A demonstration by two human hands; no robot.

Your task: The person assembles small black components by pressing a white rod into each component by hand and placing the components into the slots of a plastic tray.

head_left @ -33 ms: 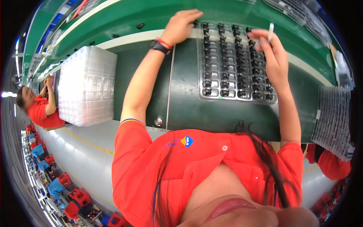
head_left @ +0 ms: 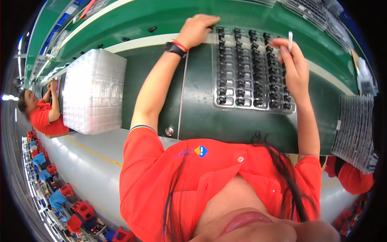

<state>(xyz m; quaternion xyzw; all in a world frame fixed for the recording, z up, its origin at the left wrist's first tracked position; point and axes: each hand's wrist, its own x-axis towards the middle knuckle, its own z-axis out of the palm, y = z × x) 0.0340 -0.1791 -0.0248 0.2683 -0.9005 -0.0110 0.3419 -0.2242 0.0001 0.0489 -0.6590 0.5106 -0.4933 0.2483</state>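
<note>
A clear plastic tray [head_left: 236, 105] lies across the dark green bench, with rows of small black parts [head_left: 240, 92] in its pockets. Beyond its far left corner, my left hand [head_left: 196, 30] has its fingers bent around a small black part [head_left: 210, 28], only partly visible. Over the tray's far right side is my right hand [head_left: 296, 64], its fingers closed on a thin white stick [head_left: 290, 40] that points up. The right fingertips are close to the rightmost column of black parts and slightly blurred; whether they touch one I cannot tell.
A tall stack of clear trays [head_left: 93, 92] stands at the left, and another stack [head_left: 354, 129] at the right edge. Loose black parts [head_left: 151, 29] lie on the green surface [head_left: 169, 18] beyond the pale rail. A co-worker in red [head_left: 46, 117] works at far left.
The whole view has shifted slightly. Both hands stay in nearly the same places around the tray, holding the same things.
</note>
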